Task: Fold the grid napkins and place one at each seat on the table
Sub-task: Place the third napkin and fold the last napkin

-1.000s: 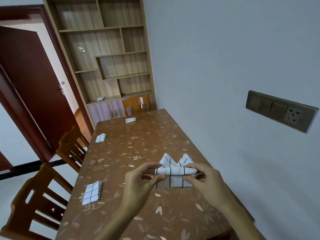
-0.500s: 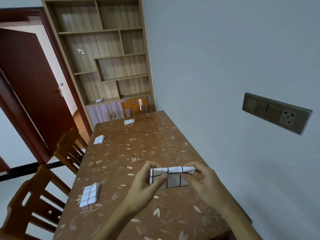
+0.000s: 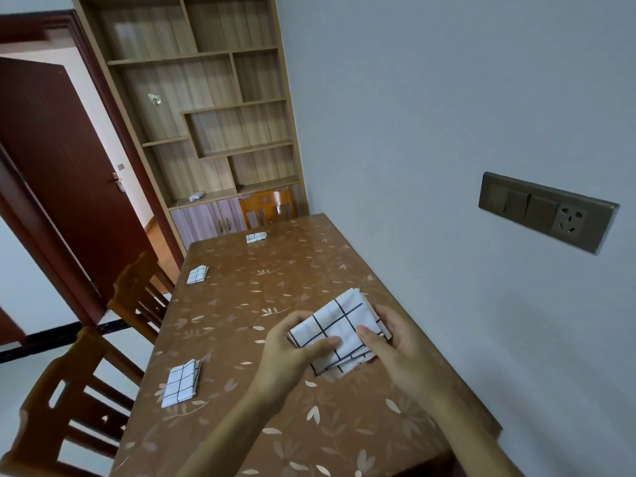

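Note:
A white napkin with a black grid (image 3: 339,330), folded into a small square, is held just above the brown leaf-patterned table (image 3: 261,304). My left hand (image 3: 292,352) pinches its left edge, thumb on top. My right hand (image 3: 395,346) grips its right side, thumb pressed on the cloth. Three more folded grid napkins lie on the table: one near the left edge (image 3: 181,383), one farther along the left side (image 3: 197,274), and one at the far end (image 3: 256,237).
Two wooden chairs (image 3: 69,401) (image 3: 144,294) stand along the table's left side and another chair (image 3: 266,208) at the far end. The grey wall with a switch panel (image 3: 547,211) runs along the table's right edge. A shelf unit (image 3: 206,108) and a door (image 3: 62,173) stand behind.
The napkin went from a half-open fold with two points up to a narrow strip, and now it is a compact square held tilted between both hands.

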Demonstrator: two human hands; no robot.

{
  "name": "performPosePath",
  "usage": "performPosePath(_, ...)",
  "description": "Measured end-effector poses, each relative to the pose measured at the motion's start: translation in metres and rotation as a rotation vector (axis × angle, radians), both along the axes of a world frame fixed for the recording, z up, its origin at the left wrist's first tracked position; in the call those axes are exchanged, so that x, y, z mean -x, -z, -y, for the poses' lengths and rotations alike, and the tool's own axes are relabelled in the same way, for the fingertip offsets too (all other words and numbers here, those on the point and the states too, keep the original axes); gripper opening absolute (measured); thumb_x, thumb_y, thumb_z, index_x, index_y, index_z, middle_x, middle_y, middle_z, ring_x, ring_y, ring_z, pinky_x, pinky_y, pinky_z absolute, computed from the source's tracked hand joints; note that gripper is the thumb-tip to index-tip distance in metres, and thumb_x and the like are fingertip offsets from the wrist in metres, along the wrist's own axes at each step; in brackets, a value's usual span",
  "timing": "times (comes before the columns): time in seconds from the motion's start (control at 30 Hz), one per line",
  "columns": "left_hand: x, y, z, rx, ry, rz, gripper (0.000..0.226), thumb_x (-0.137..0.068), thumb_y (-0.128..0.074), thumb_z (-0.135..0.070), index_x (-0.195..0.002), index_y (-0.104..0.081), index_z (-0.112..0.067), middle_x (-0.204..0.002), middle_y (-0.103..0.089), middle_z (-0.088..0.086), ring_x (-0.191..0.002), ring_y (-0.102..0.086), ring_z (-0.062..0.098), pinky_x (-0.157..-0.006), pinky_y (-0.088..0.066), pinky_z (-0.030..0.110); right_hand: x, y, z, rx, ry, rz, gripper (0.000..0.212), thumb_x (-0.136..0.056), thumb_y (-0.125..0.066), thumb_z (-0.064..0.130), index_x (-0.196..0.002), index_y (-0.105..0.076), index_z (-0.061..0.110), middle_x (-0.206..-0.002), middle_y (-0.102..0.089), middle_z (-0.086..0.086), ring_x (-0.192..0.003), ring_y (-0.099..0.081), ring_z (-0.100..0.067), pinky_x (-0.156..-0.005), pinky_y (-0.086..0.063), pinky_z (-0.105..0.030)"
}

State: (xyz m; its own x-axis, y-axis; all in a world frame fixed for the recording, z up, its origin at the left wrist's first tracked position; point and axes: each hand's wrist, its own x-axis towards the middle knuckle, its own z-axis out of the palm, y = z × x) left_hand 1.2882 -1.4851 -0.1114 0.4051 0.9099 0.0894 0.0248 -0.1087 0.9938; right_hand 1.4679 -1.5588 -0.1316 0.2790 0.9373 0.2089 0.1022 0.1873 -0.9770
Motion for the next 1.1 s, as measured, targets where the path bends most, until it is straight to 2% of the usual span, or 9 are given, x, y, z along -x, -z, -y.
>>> performPosePath(0.17,0.002,-0.002,-0.004,0.054,0.234,-0.127,0.028,-0.085,-0.077,-0.012,-0.109,-0.067,-0.003,-0.099,-0.078,0.014,-0.091,-0.076,0.033,-0.071,-0.062,0.036,-0.009,0.005,-0.007,-0.006,0.165,-0.135,0.036,-0.092,-0.070,0.024,-0.125,-0.059,0.032,-0.116,-0.071,0.008,-0.101,-0.070,-0.005,-0.082,-0.057,-0.025)
performPosePath(0.43,-0.026,0.028,0.011,-0.117,-0.009,-0.054,0.015,-0.092,-0.072,-0.023,-0.096,-0.064,-0.011,-0.085,-0.070,0.008,-0.076,-0.070,0.027,-0.060,-0.059,0.040,0.022,0.020,-0.023,0.093,0.211,-0.241,0.044,-0.092,-0.065,0.045,-0.131,-0.049,0.032,-0.109,-0.072,0.009,-0.094,-0.073,-0.010,-0.085,-0.061,-0.044)
performPosePath(0.5,-0.031,0.031,0.016,-0.108,-0.051,-0.016,0.020,-0.094,-0.070,-0.025,-0.094,-0.059,-0.008,-0.083,-0.067,0.009,-0.074,-0.069,0.032,-0.054,-0.058,0.041,0.028,0.024,-0.026,0.130,0.180,-0.239,0.036,-0.093,-0.062,0.047,-0.126,-0.053,0.034,-0.108,-0.073,0.009,-0.088,-0.073,-0.004,-0.079,-0.061,-0.034)
performPosePath(0.63,-0.041,0.035,0.026,-0.102,-0.179,-0.045,0.026,-0.097,-0.063,-0.030,-0.089,-0.051,-0.008,-0.070,-0.064,-0.007,-0.059,-0.063,0.012,-0.046,-0.050,0.028,0.043,0.031,-0.025,0.124,0.129,-0.164,0.026,-0.103,-0.044,0.040,-0.122,-0.055,0.027,-0.103,-0.071,0.008,-0.082,-0.066,0.013,-0.069,-0.051,-0.008)
performPosePath(0.7,-0.043,0.039,0.025,-0.089,-0.258,-0.061,0.025,-0.099,-0.058,-0.034,-0.093,-0.055,-0.011,-0.081,-0.068,-0.002,-0.067,-0.067,0.014,-0.052,-0.054,0.031,0.049,0.037,-0.026,0.136,0.091,-0.130,0.040,-0.100,-0.040,0.053,-0.131,-0.051,0.031,-0.112,-0.071,0.009,-0.096,-0.068,0.007,-0.086,-0.056,-0.021)
performPosePath(0.77,-0.042,0.043,0.022,-0.046,-0.282,-0.074,0.032,-0.102,-0.051,-0.039,-0.092,-0.056,-0.009,-0.080,-0.069,0.003,-0.069,-0.066,0.011,-0.060,-0.055,0.035,0.051,0.047,-0.029,0.158,0.066,-0.107,0.048,-0.095,-0.038,0.060,-0.136,-0.046,0.037,-0.118,-0.070,0.011,-0.102,-0.067,0.004,-0.086,-0.057,-0.024)
performPosePath(0.87,-0.036,0.052,0.018,-0.005,-0.244,-0.049,0.043,-0.104,-0.046,-0.040,-0.084,-0.054,-0.003,-0.069,-0.061,0.001,-0.065,-0.060,0.011,-0.055,-0.051,0.032,0.045,0.058,-0.031,0.145,0.121,-0.042,0.035,-0.102,-0.044,0.040,-0.137,-0.044,0.033,-0.115,-0.066,0.015,-0.100,-0.064,0.008,-0.074,-0.052,-0.011)
performPosePath(1.0,-0.021,0.074,0.009,-0.030,-0.182,-0.150,0.026,-0.100,-0.059,-0.029,-0.077,-0.057,-0.016,-0.066,-0.064,-0.001,-0.054,-0.064,0.021,-0.040,-0.051,0.037,0.029,0.078,-0.037,0.170,0.197,-0.005,0.036,-0.102,-0.052,0.023,-0.135,-0.044,0.034,-0.120,-0.060,0.020,-0.105,-0.063,0.006,-0.076,-0.054,-0.012)
performPosePath(1.1,-0.016,0.093,0.008,-0.019,-0.244,-0.182,0.019,-0.097,-0.064,-0.026,-0.085,-0.059,-0.012,-0.071,-0.069,0.012,-0.042,-0.064,0.033,-0.033,-0.048,0.041,0.028,0.094,-0.042,0.229,0.220,-0.011,0.044,-0.100,-0.054,0.031,-0.142,-0.038,0.034,-0.127,-0.062,0.010,-0.110,-0.066,-0.009,-0.088,-0.060,-0.037)
